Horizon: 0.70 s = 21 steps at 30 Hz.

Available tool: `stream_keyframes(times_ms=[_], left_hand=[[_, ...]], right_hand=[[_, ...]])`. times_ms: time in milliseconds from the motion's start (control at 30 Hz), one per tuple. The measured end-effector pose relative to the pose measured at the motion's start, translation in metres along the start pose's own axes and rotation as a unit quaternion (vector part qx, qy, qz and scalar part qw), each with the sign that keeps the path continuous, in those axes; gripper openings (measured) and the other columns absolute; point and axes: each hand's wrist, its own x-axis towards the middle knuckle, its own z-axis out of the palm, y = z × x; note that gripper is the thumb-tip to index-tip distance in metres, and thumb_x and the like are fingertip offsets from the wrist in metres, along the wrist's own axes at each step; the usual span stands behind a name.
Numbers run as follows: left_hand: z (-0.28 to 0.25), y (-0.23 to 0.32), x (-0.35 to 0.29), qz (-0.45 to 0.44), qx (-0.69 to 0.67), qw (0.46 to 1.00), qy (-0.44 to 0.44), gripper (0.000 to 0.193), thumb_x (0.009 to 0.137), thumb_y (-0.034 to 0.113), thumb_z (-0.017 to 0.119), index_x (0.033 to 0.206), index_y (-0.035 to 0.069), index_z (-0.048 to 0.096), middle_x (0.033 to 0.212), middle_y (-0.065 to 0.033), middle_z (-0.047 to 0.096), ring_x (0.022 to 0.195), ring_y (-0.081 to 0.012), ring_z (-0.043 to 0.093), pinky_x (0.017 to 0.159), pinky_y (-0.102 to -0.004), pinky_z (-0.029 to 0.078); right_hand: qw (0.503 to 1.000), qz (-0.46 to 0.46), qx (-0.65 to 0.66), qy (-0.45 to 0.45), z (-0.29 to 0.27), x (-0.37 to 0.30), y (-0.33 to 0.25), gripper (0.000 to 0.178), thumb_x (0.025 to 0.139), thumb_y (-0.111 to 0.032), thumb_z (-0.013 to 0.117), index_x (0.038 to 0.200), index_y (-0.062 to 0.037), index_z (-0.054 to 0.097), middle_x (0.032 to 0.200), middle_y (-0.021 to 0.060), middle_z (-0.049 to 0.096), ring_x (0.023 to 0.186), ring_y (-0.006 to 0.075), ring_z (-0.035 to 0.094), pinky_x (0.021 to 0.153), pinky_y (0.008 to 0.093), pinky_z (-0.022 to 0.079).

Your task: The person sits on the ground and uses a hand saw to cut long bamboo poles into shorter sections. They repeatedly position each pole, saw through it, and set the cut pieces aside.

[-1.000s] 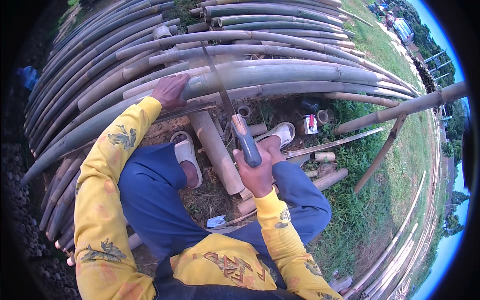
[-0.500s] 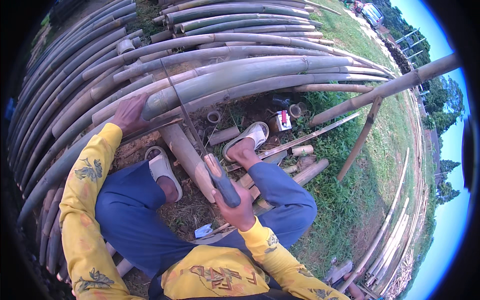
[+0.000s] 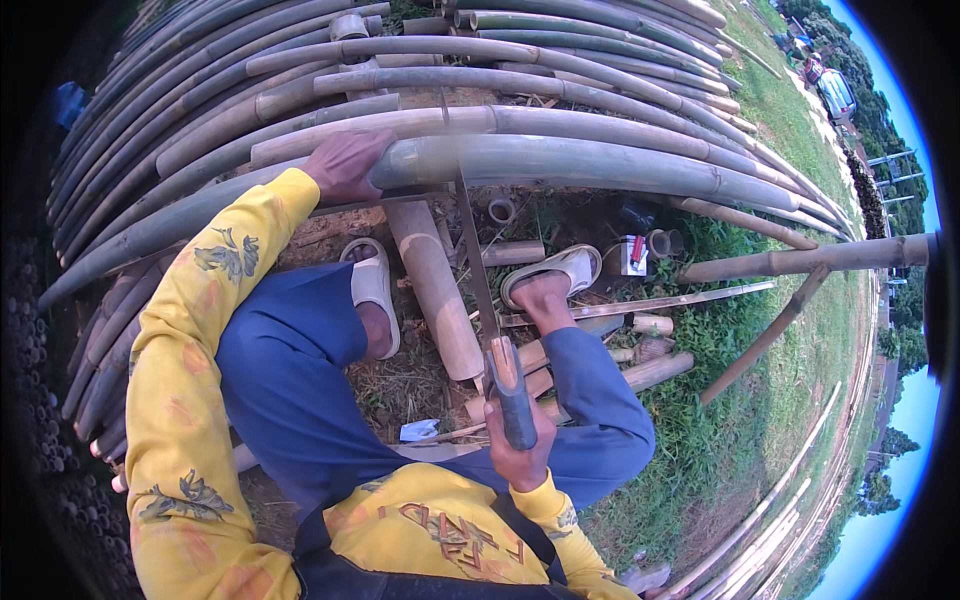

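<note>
My left hand (image 3: 350,165) is wrapped over a thick grey-green bamboo pole (image 3: 590,165) that lies across in front of me. In my right hand (image 3: 522,458) is the handle (image 3: 514,395) of a handsaw, low between my knees. The long narrow saw blade (image 3: 474,250) runs away from me and crosses the pole a short way right of my left hand. Motion blur covers the spot where blade and pole meet, so the depth of any cut cannot be made out. A short bamboo log (image 3: 432,285) lies below, between my feet.
Rows of bamboo poles (image 3: 200,110) fill the far left. A raised bamboo rail (image 3: 800,262) on a slanted prop (image 3: 765,335) stands at right. Beside my right sandal (image 3: 575,265) sit a small white box with a red item (image 3: 634,254) and bamboo offcuts (image 3: 655,373).
The saw handle is drawn back toward me, farther from the pole. My left hand keeps its hold on the pole. The whole view has turned, shifting the scene rightward.
</note>
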Motion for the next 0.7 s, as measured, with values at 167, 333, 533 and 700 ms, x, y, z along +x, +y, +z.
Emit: stream_keyframes(times_ms=[167,333,533,700], left_hand=[[-0.001,0.017,0.017,0.064,0.014,0.994,0.084,0.067,0.069,0.025,0.083,0.122,-0.001,0.052,0.107,-0.025,0.067,0.105,-0.043,0.065,0.091,-0.0489,0.053],[-0.022,-0.005,0.012,-0.007,0.041,0.995,0.089,0.065,0.071,0.026,0.083,0.122,0.0,0.052,0.11,-0.0248,0.066,0.105,-0.0427,0.065,0.092,-0.0483,0.053],[-0.011,0.017,0.015,0.029,0.023,0.997,0.064,0.071,0.069,0.024,0.083,0.128,-0.001,0.051,0.115,-0.025,0.066,0.107,-0.0418,0.065,0.093,-0.0471,0.053],[-0.01,0.012,0.014,-0.02,0.043,0.998,0.031,0.073,0.069,0.025,0.084,0.13,-0.001,0.052,0.113,-0.0244,0.067,0.106,-0.0418,0.066,0.092,-0.0474,0.054]], right_hand=[[0.999,-0.017,0.038,-0.012,0.034,0.106,0.021,0.011,0.091,-0.006,0.071,0.091,0.0011,0.062,0.067,0.0102,0.059,0.059,0.0129,0.05,0.058,0.0329,0.046],[1.0,-0.008,0.018,-0.007,0.021,0.044,-0.004,0.012,0.09,-0.003,0.072,0.101,0.0019,0.067,0.077,0.0119,0.066,0.066,0.0143,0.061,0.065,0.032,0.051],[1.0,-0.019,0.015,0.001,0.018,0.065,0.001,0.018,0.089,-0.004,0.073,0.105,0.0031,0.069,0.074,0.0092,0.066,0.063,0.015,0.06,0.064,0.031,0.051],[0.998,-0.021,0.054,-0.008,0.031,0.093,-0.005,0.011,0.091,-0.005,0.072,0.096,0.0018,0.064,0.068,0.005,0.058,0.06,0.0102,0.048,0.058,0.0295,0.044]])
